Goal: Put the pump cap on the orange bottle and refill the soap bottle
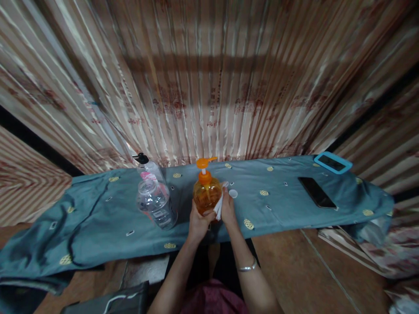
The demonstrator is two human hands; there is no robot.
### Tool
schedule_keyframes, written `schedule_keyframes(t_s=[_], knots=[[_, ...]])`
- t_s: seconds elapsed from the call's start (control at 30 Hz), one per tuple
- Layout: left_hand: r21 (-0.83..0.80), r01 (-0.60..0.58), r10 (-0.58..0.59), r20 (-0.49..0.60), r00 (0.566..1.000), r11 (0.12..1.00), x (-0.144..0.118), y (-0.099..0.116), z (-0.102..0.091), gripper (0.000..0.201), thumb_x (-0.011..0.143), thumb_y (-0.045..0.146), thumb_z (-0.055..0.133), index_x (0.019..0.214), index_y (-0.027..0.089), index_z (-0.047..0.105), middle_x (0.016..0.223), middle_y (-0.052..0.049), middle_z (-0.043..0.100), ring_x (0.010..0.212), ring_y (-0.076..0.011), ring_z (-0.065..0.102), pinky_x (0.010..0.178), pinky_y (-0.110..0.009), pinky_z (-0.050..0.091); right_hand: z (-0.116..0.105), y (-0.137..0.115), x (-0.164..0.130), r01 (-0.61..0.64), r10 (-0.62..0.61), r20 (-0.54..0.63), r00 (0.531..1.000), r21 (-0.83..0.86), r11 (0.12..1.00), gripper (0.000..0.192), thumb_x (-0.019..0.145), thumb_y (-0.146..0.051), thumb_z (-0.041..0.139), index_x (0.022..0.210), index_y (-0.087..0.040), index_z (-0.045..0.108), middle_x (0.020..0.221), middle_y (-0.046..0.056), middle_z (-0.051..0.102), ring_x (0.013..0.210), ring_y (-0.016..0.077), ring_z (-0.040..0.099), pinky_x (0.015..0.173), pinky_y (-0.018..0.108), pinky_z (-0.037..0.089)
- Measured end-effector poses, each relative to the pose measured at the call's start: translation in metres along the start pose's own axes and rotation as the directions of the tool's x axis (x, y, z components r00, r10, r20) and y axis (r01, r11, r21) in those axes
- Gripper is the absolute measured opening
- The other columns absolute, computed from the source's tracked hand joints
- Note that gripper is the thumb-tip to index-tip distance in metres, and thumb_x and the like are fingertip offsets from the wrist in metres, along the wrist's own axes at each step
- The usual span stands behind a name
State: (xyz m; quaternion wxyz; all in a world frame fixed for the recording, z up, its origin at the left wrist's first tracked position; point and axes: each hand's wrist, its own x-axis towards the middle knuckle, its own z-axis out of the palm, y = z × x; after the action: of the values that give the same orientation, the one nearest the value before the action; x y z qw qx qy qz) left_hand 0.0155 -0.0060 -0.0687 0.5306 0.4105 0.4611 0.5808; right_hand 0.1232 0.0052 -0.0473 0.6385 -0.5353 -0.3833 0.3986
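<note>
An amber pump bottle (pixel 207 192) with an orange pump head stands upright in front of me on the cloth-covered table. My left hand (pixel 199 221) grips its lower left side. My right hand (pixel 227 207) is closed on a white tissue (pixel 219 206), pressed against the bottle's right side. Right beside that hand lies a small white round cap (pixel 233 193). To the left stands a clear, open-topped plastic bottle (pixel 157 205). Partly hidden behind it is a clear bottle with a black pump (pixel 142 158).
A blue-green patterned cloth (pixel 275 209) covers the long narrow table. On its right side lie a black phone (pixel 317 192) and a blue-framed tablet-like object (pixel 333 162). Pleated curtains (pixel 203 87) hang close behind. A dark bag-like object (pixel 111 300) is below the table at left.
</note>
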Motion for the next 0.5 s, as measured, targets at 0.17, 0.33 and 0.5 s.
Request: schedule_keyframes(t_s=[0.17,0.33,0.5], knots=[[-0.033,0.028,-0.028,-0.014,1.0,0.999,0.003,0.009,-0.004,0.08,0.047,0.028,0.101,0.118,0.02,0.066,0.109,-0.006,0.084,0.103,-0.0291,0.082,0.097,-0.04,0.066,-0.006,0.031,-0.01,-0.202,0.201,0.015,0.979,0.059,0.978,0.054,0.107,-0.069,0.059,0.092,-0.018,0.07,0.085,0.001,0.071,0.078,0.0166,0.07,0.08,0.036,0.06],[-0.059,0.054,-0.054,0.003,0.999,0.997,-0.002,0.016,-0.01,0.079,0.047,0.032,0.105,0.115,0.02,0.068,0.111,-0.007,0.084,0.105,-0.0299,0.082,0.099,-0.042,0.066,-0.007,0.039,-0.017,-0.287,0.283,0.048,0.958,0.171,0.943,0.048,0.108,-0.063,0.062,0.099,-0.017,0.072,0.088,0.001,0.072,0.078,0.016,0.07,0.079,0.035,0.06],[-0.053,0.045,-0.047,-0.028,0.999,0.998,-0.01,0.028,-0.013,0.073,0.047,0.027,0.104,0.111,0.02,0.07,0.108,-0.006,0.085,0.101,-0.0284,0.083,0.096,-0.041,0.066,-0.002,0.038,-0.018,-0.382,0.376,0.084,0.923,0.32,0.867,0.045,0.108,-0.061,0.063,0.101,-0.017,0.071,0.09,0.002,0.072,0.077,0.0154,0.069,0.076,0.034,0.061]])
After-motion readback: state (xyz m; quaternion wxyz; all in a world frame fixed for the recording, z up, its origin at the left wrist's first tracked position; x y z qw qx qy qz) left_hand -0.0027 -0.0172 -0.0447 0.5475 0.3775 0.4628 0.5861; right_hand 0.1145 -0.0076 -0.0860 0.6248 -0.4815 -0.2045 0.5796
